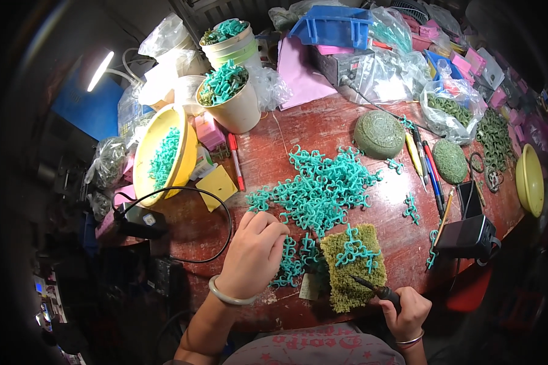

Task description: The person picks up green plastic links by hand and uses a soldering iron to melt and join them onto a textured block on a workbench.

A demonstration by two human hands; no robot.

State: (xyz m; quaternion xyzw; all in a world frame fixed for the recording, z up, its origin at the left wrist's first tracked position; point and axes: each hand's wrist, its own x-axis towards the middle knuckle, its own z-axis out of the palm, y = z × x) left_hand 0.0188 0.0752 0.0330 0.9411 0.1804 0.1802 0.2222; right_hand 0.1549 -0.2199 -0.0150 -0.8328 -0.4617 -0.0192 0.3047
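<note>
My right hand point(406, 313) grips a dark-handled pen-like tool with a pointed metal tip, similar to a soldering iron point(383, 294). Its tip hovers over a mossy yellow-green rough pad point(345, 291). Several teal curly pieces point(354, 252) lie across the upper part of that pad. At the lower left edge of a big heap of small teal pieces point(323, 185), my left hand point(256, 252) is closed with curled fingers. Whatever its fingertips pinch is hidden. A smaller teal cluster point(290, 263) sits between my left hand and the pad.
A yellow basin point(190, 163) of teal pieces and a cream bucket point(240, 112) stand at left. A black cable point(230, 228) loops beside my left hand. Rounded green stones point(379, 135), pens point(430, 163), a black box point(467, 236) and a yellow bowl point(530, 180) occupy the right.
</note>
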